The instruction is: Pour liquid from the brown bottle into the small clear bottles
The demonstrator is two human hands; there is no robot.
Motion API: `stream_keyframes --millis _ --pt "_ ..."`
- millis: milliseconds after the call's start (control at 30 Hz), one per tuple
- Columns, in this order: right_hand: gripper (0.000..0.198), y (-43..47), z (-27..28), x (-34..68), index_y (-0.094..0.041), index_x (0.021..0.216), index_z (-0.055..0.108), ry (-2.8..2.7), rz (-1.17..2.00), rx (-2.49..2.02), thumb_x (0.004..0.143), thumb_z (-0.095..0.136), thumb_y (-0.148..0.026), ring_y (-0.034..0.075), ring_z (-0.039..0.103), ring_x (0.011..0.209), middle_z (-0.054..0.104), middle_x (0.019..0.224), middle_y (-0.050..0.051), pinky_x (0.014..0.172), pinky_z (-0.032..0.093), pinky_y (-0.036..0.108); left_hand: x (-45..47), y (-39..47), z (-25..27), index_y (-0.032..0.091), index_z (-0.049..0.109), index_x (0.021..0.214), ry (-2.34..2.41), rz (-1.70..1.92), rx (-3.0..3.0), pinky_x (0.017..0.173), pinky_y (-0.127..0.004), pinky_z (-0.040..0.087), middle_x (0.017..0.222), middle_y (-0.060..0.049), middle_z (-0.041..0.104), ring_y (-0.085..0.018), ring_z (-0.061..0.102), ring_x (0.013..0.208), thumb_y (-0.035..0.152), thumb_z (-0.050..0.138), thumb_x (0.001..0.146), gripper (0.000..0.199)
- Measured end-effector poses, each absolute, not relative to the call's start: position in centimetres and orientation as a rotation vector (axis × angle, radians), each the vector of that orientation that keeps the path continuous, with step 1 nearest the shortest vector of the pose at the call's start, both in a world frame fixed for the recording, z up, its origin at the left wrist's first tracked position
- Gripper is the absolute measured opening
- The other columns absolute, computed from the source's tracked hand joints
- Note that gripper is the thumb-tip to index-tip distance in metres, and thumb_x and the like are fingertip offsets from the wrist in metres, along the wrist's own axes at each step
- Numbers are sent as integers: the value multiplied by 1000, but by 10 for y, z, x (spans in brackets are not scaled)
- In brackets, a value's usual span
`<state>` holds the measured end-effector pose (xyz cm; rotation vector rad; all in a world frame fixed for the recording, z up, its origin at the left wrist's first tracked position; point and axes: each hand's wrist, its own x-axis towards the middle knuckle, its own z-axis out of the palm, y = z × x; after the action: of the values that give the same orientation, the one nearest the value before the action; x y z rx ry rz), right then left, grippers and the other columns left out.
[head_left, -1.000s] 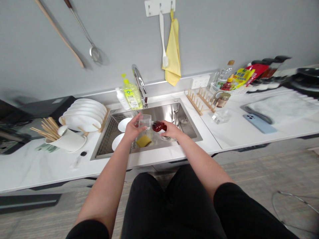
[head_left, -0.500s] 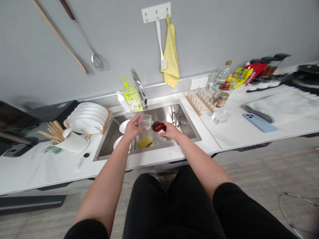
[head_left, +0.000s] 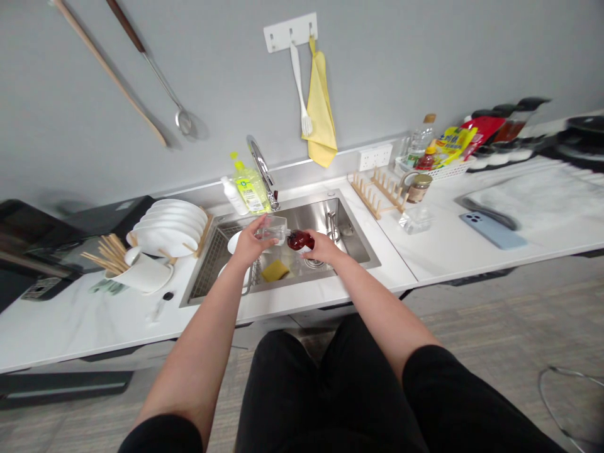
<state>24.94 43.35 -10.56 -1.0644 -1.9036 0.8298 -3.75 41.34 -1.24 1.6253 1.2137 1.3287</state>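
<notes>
Over the sink (head_left: 372, 251), my left hand (head_left: 251, 242) is closed around a clear, see-through container (head_left: 276, 229). My right hand (head_left: 323, 246) grips a bottle of dark red liquid (head_left: 299, 240), tipped on its side with its neck toward the container. The neck reaches the container's right edge; whether the two touch, I cannot tell. Below them a yellow sponge (head_left: 275, 270) lies in the basin. White dishes (head_left: 234, 243) sit in the wire rack in the sink's left part, half hidden by my left hand and forearm.
Behind the sink stand a faucet (head_left: 262, 167) and a yellow dish soap bottle (head_left: 250, 189). White plates (head_left: 163, 229) and a chopstick holder (head_left: 146, 275) are on the left. At right are a wooden rack (head_left: 368, 195), a jar (head_left: 419, 188), a clear container (head_left: 415, 220) and a phone (head_left: 493, 230).
The view has shifted slightly. Both hands keep the same grip on the container and the tilted bottle, almost unmoved over the sink.
</notes>
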Motion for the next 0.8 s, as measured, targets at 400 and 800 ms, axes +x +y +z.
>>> stream_keyframes --millis 400,800 --pt "79 429 -100 249 -24 140 73 -1864 828 -1080 68 106 -29 29 80 106 85 126 8 99 61 42 -30 413 9 20 73 157 1232 1288 1637 115 -59 64 150 -19 76 -39 74 135 30 111 54 110" --pt "81 426 -95 248 -24 141 73 -1812 854 -1067 67 106 -30 28 79 101 86 122 6 94 61 41 -25 417 29 21 76 154 1291 1229 1724 116 -58 64 152 -18 75 -42 71 141 29 111 53 108"
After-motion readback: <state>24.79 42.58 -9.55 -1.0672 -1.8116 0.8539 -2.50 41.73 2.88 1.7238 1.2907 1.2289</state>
